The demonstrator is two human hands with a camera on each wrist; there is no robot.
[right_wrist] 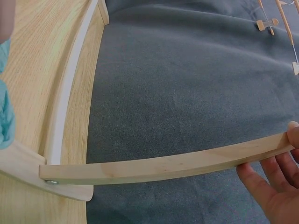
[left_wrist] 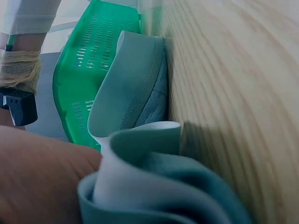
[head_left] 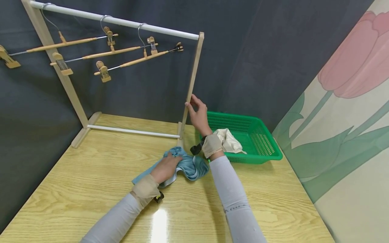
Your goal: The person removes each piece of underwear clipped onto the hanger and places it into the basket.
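Observation:
My left hand [head_left: 165,167] grips a crumpled blue garment [head_left: 194,167] lying on the table, its fingertips partly lost in the folds. In the left wrist view the garment [left_wrist: 135,88] shows a stitched band and a pale inner side. Farther back, my right hand [head_left: 199,116] holds the right wooden post [head_left: 194,72] of a clothes rack, thumb on one side and fingers on the other. The right wrist view shows this post [right_wrist: 163,168] with the thumb and fingertips at its edges. Three wooden clip hangers [head_left: 112,52] hang from the rack's white top bar [head_left: 121,22].
A green plastic basket [head_left: 267,157] stands right of the rack, with a cream cloth [head_left: 229,141] inside. The rack's low white bar [head_left: 133,131] runs near the table's back edge. A dark curtain [head_left: 243,60] hangs behind, and a tulip-painted wall [head_left: 343,118] rises at the right.

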